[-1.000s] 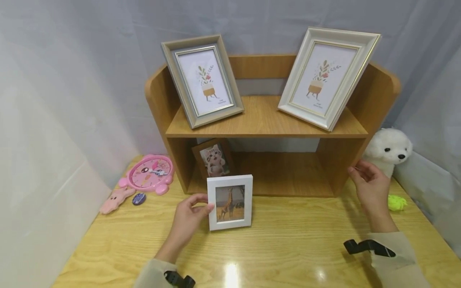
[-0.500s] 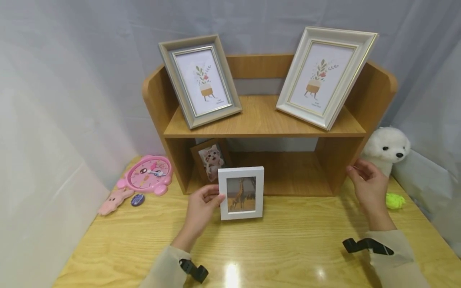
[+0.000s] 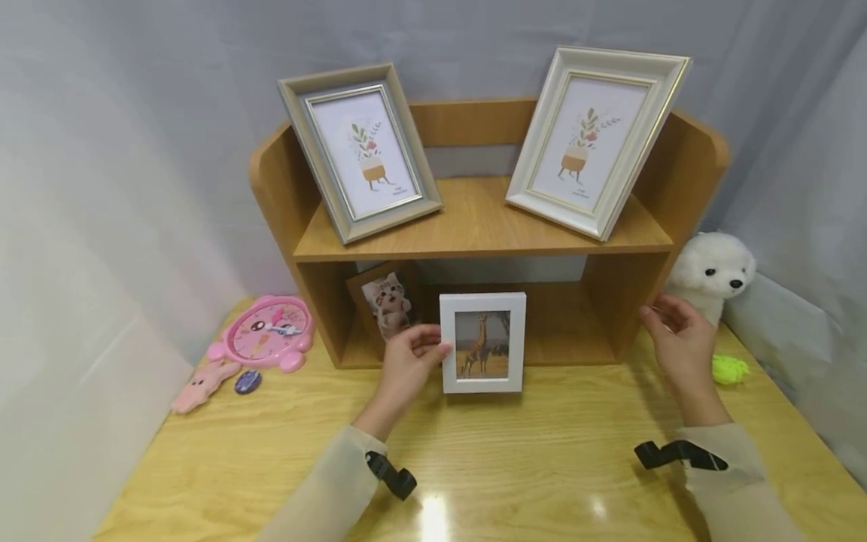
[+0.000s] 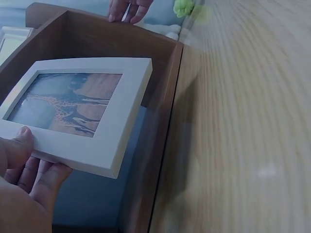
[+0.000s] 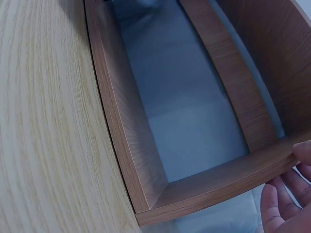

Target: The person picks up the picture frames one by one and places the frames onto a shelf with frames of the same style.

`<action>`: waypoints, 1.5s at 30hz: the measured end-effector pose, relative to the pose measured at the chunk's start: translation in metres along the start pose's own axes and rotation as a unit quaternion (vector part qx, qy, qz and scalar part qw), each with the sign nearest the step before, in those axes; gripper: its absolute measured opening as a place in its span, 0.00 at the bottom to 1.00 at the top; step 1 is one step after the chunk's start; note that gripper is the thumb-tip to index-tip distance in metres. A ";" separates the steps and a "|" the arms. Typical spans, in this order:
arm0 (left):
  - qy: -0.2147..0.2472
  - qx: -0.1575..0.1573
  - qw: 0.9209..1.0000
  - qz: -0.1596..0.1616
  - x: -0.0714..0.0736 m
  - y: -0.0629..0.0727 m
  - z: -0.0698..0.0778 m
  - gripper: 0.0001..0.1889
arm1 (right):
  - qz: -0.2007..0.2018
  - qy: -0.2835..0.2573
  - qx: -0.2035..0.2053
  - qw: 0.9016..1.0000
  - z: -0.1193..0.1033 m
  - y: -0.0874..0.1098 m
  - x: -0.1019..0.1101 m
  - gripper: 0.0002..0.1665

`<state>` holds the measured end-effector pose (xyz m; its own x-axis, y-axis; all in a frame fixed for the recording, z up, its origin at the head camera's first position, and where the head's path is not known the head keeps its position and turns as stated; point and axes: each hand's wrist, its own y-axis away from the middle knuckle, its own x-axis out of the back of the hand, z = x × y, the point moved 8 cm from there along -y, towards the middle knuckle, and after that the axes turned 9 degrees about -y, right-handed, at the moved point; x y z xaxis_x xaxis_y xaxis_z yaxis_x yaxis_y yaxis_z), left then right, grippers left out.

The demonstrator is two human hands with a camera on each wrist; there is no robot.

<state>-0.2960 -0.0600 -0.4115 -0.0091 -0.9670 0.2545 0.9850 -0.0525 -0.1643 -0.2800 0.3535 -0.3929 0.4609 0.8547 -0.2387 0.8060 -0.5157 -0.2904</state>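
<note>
"How was the left hand fixed?"
"Pinching the white frame by its nine-o'clock edge, upright before the lower compartment of the shelf, forearm slanting toward one o'clock."
"And the right hand?"
"Thumb and bent fingers gripped the shelf's three-o'clock panel."

Head view nice and bright, pretty even light. Blown-out glare patch on tabletop, toward near edge, smaller one off to right. Lower compartment of wooden shelf sits in shade. Both wrist cams way dimmer, bluish cast. Left wrist: soft shadow on tabletop along shelf's edge, weak glare farther out, giraffe photo murky. Right wrist: shelf edges bow, lens distortion.
</note>
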 end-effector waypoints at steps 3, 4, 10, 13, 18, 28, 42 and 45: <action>-0.010 -0.005 1.000 -0.004 -0.008 -0.006 0.003 0.13 | -0.006 0.020 0.007 1.000 0.000 0.000 -0.002 0.14; -0.012 -0.005 1.000 -0.005 -0.010 -0.008 0.004 0.13 | -0.008 0.023 0.008 1.000 0.000 0.000 -0.003 0.13; 0.004 0.004 1.000 -0.014 -0.024 -0.017 0.006 0.14 | -0.021 0.045 0.021 0.999 -0.003 0.002 -0.004 0.12; 0.014 0.013 1.000 -0.016 -0.030 -0.022 0.004 0.14 | -0.020 0.049 0.020 0.998 -0.003 0.003 -0.003 0.12; 0.053 0.034 0.998 -0.026 -0.042 -0.030 0.002 0.14 | -0.017 0.045 0.011 0.999 -0.004 0.001 -0.001 0.12; 0.067 0.028 0.996 -0.043 -0.067 -0.049 0.004 0.13 | -0.012 0.046 0.011 0.999 -0.003 -0.001 0.000 0.12; 0.038 0.015 0.999 -0.036 -0.088 -0.073 -0.002 0.13 | -0.008 0.045 0.005 0.999 0.003 -0.002 0.001 0.14; 0.044 0.019 0.998 -0.033 -0.091 -0.077 -0.004 0.13 | -0.010 0.049 0.006 0.999 0.002 -0.002 0.001 0.14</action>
<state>-0.3719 0.0313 -0.4258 -0.0882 -0.9800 0.1786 0.9875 -0.1096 -0.1137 -0.2821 0.3548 -0.3946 0.4789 0.8664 -0.1412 0.8115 -0.4983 -0.3053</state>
